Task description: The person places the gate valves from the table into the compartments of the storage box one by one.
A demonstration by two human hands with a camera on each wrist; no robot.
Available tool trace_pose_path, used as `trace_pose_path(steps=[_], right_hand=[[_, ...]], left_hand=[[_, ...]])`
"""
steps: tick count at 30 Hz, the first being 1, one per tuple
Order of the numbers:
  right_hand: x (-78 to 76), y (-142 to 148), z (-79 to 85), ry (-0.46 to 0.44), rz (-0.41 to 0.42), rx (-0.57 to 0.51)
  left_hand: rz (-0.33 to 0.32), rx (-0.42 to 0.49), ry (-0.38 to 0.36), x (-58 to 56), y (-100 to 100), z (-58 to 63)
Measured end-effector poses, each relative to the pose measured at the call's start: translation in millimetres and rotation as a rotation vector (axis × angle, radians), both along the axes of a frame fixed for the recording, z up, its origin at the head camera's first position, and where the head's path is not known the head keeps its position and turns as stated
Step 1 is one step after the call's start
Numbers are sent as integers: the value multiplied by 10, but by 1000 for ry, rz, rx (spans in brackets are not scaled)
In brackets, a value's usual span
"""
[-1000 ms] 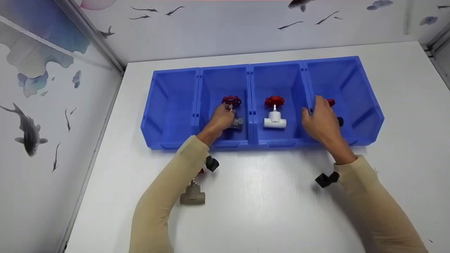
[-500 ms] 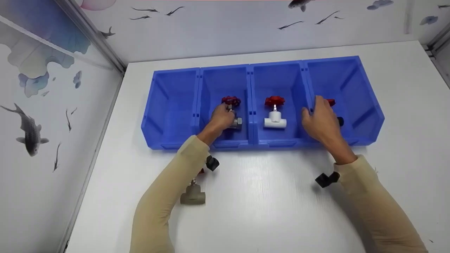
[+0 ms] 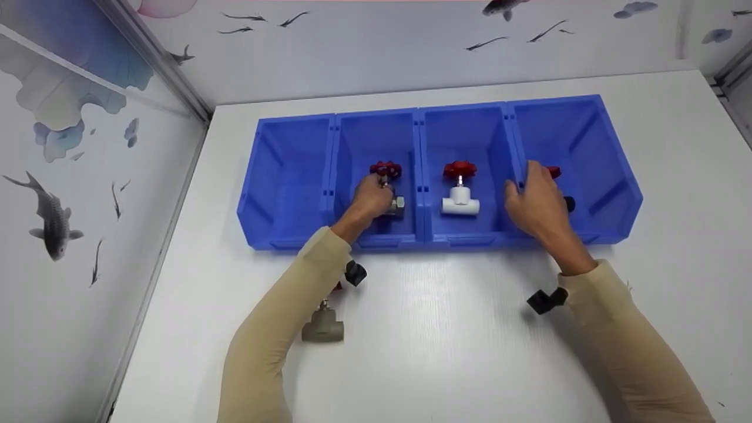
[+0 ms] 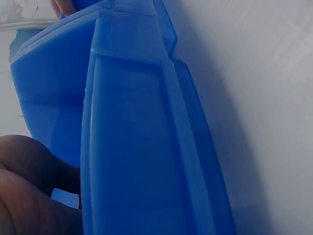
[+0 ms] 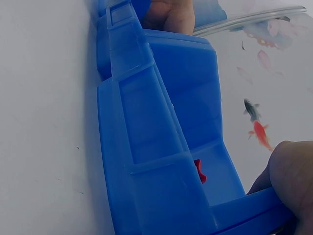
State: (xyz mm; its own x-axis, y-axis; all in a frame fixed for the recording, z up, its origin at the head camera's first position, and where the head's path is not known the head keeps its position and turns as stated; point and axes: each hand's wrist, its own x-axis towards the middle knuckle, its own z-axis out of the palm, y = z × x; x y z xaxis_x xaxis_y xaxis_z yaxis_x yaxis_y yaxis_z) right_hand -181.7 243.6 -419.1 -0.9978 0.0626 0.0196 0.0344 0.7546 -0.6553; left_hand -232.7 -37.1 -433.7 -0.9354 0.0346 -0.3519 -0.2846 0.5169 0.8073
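In the head view my left hand (image 3: 371,197) reaches into the second blue bin from the left and pinches a metal gate valve (image 3: 398,204) below its dark red handwheel (image 3: 386,170). The hand covers much of the valve body. My right hand (image 3: 536,202) grips the divider wall (image 5: 254,208) between the third and fourth bins, thumb on the third bin's side. Partly hidden behind that hand lies another valve, showing a red handle (image 3: 553,171) and a black end (image 3: 569,203). A white plastic valve (image 3: 460,204) with a red handwheel lies in the third bin.
The bins form a joined row with a front lip (image 3: 470,239) on the white table (image 3: 446,341). A grey-brown valve (image 3: 323,329) lies on the table beside my left forearm, its red handle partly covered. Printed walls (image 3: 376,53) stand behind and to the left.
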Motion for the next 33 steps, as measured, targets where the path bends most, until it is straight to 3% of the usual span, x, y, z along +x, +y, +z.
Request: trace_pose_path(steps=[33], right_hand=[[-2, 2, 8, -16, -5, 0]], left_hand=[[-30, -57, 58, 53, -27, 55]])
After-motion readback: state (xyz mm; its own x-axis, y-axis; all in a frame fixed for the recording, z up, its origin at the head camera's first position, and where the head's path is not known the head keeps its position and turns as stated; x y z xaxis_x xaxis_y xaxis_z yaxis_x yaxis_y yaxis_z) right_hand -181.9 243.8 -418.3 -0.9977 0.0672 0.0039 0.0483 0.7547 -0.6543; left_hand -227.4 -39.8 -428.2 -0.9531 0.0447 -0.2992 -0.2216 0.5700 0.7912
